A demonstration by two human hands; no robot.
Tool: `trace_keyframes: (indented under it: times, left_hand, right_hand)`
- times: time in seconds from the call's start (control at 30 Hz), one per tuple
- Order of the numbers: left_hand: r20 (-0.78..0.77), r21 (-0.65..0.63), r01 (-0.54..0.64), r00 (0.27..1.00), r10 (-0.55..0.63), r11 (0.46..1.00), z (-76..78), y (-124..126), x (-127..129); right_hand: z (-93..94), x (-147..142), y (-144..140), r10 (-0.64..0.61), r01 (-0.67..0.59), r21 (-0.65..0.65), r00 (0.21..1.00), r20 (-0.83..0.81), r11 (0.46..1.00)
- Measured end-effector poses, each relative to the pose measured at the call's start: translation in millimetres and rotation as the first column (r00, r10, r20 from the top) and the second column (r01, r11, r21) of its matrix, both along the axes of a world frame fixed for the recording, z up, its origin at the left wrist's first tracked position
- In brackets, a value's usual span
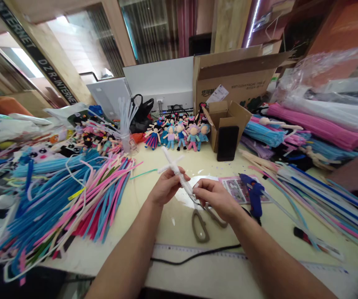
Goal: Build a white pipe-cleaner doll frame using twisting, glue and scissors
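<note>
Both hands hold a white pipe-cleaner figure [175, 167] above the cream table [179, 226]. It has a twisted body and a short crossbar like arms near its far end. My left hand [165, 186] grips the figure around its middle. My right hand [213, 198] pinches its near end with thumb and forefinger. Directly below the hands lie grey-handled scissors [201, 224].
A big heap of blue, pink and white pipe cleaners [69, 195] fills the left. Finished small dolls [179, 135] stand at the back by an open cardboard box [228, 120] and a black phone [227, 143]. A blue glue gun [253, 195] and long pipe-cleaner bundles [322, 203] lie right.
</note>
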State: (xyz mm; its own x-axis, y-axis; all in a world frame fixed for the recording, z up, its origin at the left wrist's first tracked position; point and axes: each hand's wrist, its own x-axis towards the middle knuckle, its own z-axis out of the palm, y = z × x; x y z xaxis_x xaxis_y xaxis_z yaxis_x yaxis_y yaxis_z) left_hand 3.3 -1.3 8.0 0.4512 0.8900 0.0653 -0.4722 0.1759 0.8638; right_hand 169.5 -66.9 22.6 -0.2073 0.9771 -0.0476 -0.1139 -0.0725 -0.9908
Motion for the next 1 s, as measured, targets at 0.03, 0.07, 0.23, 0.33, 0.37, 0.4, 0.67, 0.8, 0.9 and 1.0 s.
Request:
trace_keyframes:
  times: [0.03, 0.07, 0.23, 0.33, 0.37, 0.4, 0.67, 0.8, 0.9, 1.0]
  left_hand:
    - [0.007, 0.002, 0.006, 1.0, -0.006, 1.0, 0.3, 0, 0]
    - [0.015, 0.005, 0.012, 1.0, -0.012, 1.0, 0.4, 0, -1]
    - [0.024, 0.008, 0.011, 1.0, -0.011, 1.0, 0.7, 0, -1]
    - [-0.006, -0.003, 0.009, 1.0, -0.009, 1.0, 1.7, 0, 0]
    - [-0.024, -0.005, 0.014, 1.0, -0.014, 1.0, 2.0, -1, 0]
    - [-0.049, -0.003, 0.019, 0.999, -0.02, 1.0, 2.2, -1, 1]
    - [-0.368, 0.114, 0.076, 0.929, -0.029, 0.991, -2.2, -4, 11]
    - [-0.391, 0.177, 0.059, 0.92, 0.015, 0.982, -4.4, -2, 11]
    - [-0.402, 0.203, 0.049, 0.915, 0.037, 0.978, -4.8, -1, 10]
    - [-0.387, 0.224, 0.051, 0.921, 0.04, 0.973, -4.3, -1, 10]
  right_hand:
    - [0.5, 0, 0, 0.003, -0.003, 0.004, 1.0, 0.006, 1.0]
    - [0.9, 0, 0, 0.005, -0.005, 0.006, 1.0, 0.01, 1.0]
    - [2.9, -1, -1, -0.004, 0.003, 0.025, 1.0, 0.022, 1.0]
    - [2.9, -1, 0, -0.041, 0.037, 0.065, 0.997, 0.064, 0.997]
    - [1.9, -1, 1, -0.062, 0.055, 0.087, 0.994, 0.089, 0.995]
    - [0.2, -1, 1, -0.089, 0.075, 0.12, 0.989, 0.119, 0.99]
    - [-15.6, 2, 9, -0.286, 0.186, 0.331, 0.914, 0.287, 0.925]
    - [-12.9, 2, 9, -0.272, 0.181, 0.3, 0.915, 0.298, 0.937]
    - [-11.0, 3, 9, -0.238, 0.17, 0.242, 0.927, 0.29, 0.955]
    - [-9.5, 3, 9, -0.161, 0.139, 0.122, 0.968, 0.195, 0.983]
